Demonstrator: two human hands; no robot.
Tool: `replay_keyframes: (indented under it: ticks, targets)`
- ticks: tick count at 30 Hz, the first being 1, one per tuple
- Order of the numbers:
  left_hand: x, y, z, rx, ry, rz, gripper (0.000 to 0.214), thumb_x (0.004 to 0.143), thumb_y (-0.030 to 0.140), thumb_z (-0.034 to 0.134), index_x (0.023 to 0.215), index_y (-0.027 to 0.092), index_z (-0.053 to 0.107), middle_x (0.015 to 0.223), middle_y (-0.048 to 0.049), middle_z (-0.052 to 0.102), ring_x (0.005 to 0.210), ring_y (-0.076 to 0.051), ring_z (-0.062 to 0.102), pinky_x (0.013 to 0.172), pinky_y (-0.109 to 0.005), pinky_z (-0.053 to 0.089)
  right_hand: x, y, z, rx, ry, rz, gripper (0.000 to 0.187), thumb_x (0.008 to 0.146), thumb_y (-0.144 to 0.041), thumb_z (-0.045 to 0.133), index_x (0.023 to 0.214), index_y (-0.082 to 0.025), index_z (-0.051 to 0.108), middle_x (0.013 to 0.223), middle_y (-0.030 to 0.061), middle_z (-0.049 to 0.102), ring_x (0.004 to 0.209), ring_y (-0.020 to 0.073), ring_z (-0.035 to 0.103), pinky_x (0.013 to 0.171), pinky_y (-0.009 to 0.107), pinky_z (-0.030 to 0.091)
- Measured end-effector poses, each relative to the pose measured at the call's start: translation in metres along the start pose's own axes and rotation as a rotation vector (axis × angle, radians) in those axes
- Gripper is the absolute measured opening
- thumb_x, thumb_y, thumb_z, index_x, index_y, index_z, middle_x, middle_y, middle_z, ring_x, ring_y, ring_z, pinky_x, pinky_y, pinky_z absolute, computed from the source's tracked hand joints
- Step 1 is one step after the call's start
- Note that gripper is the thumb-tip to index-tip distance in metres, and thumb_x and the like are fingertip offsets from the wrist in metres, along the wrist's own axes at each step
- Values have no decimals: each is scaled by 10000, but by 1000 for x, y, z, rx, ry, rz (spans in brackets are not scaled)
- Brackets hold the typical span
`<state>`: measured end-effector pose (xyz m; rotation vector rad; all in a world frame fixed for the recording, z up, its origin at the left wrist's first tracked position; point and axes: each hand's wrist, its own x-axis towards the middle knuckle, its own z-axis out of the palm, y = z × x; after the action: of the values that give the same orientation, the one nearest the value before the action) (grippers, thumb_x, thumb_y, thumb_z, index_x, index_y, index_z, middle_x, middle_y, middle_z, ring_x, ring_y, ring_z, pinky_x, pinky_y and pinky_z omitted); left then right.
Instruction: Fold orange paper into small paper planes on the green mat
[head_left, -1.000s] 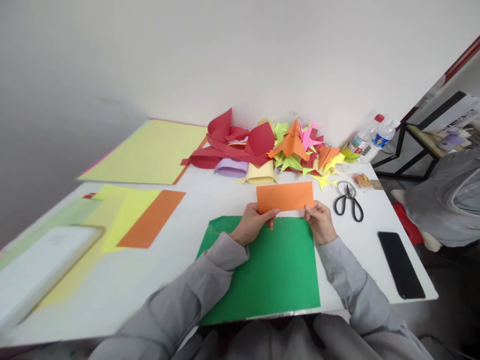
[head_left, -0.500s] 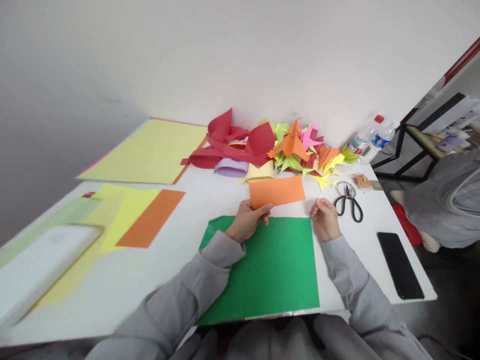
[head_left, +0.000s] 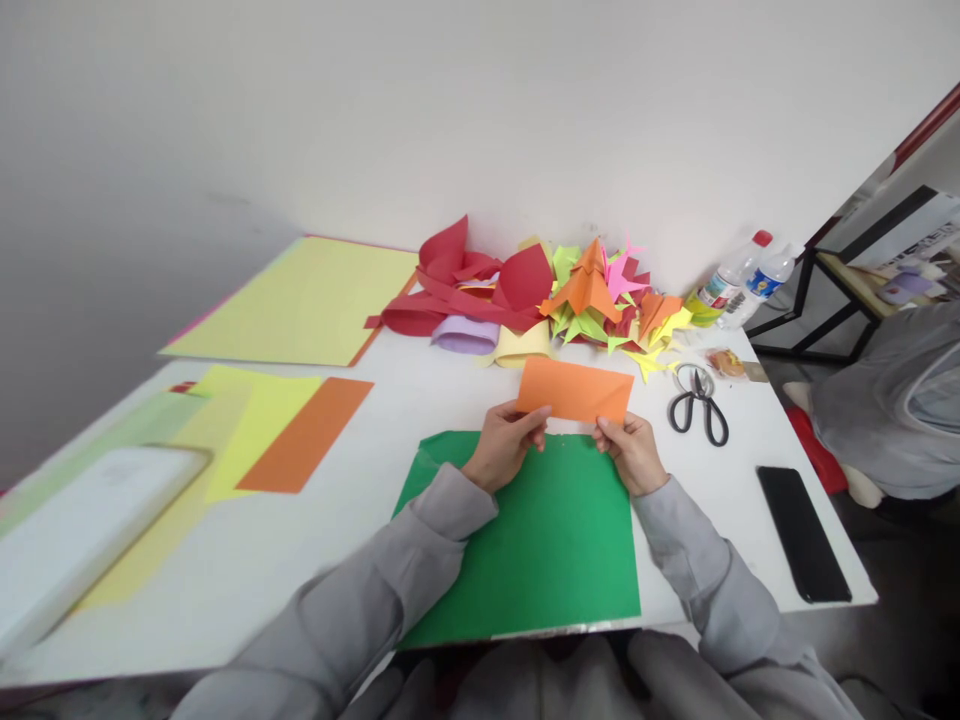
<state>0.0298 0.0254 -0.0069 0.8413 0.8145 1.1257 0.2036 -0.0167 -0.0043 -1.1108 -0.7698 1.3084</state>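
An orange folded paper rectangle (head_left: 576, 390) is held above the white table, tilted down to the right. My left hand (head_left: 508, 445) pinches its lower left edge. My right hand (head_left: 631, 450) pinches its lower right edge. Both hands hover over the far edge of a green sheet (head_left: 532, 545) that lies flat in front of me. Grey sleeves cover both my forearms.
A heap of folded and cut coloured paper (head_left: 540, 295) lies at the back. Black scissors (head_left: 697, 405) and a black phone (head_left: 802, 535) lie to the right, two bottles (head_left: 742, 275) behind them. Yellow and orange sheets (head_left: 285, 430) lie to the left, a large yellow sheet (head_left: 300, 305) farther back.
My right hand let go of the orange paper half a second ago, while my left shifted it left, then took hold of its lower right edge again. The paper now tilts down to the right.
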Motion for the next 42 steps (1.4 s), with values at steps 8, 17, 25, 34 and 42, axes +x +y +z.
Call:
replay_keyframes:
  ticks: [8, 17, 25, 34, 42]
  targets:
    - [-10, -7, 13, 211, -131, 9, 278, 656, 385, 747, 538, 152, 654, 417, 16, 553, 382, -99, 479, 402, -230, 413, -3, 12, 8, -43, -117, 54, 222, 598, -348, 825, 664, -164, 719, 603, 12, 684, 474, 98, 546, 475, 226, 437]
    - [-4, -10, 5, 129, -39, 26, 234, 616, 342, 777, 552, 143, 671, 408, 19, 548, 359, -92, 477, 399, -226, 386, -2, 9, 4, -168, -91, 41, 225, 617, -336, 800, 548, -162, 674, 495, -9, 625, 417, 82, 488, 435, 219, 381]
    - [2, -4, 0, 106, 82, 34, 246, 615, 336, 771, 535, 135, 652, 410, 15, 545, 361, -82, 474, 390, -212, 382, -3, 6, 4, -191, -64, 42, 243, 597, -314, 789, 481, -163, 639, 436, -22, 585, 385, 72, 447, 404, 212, 333]
    - [12, 7, -9, 12, 211, 73, 234, 586, 325, 761, 544, 128, 641, 483, 13, 564, 380, -63, 454, 374, -196, 385, -1, 6, 3, -176, -49, 71, 236, 580, -291, 778, 454, -161, 626, 418, -20, 581, 369, 68, 443, 388, 206, 321]
    - [12, 8, -10, -49, 191, 56, 233, 622, 331, 708, 552, 126, 624, 469, 7, 550, 381, -77, 464, 377, -207, 394, -1, 8, 1, -151, -46, 73, 231, 583, -286, 791, 481, -152, 633, 430, -17, 590, 376, 67, 450, 389, 203, 325]
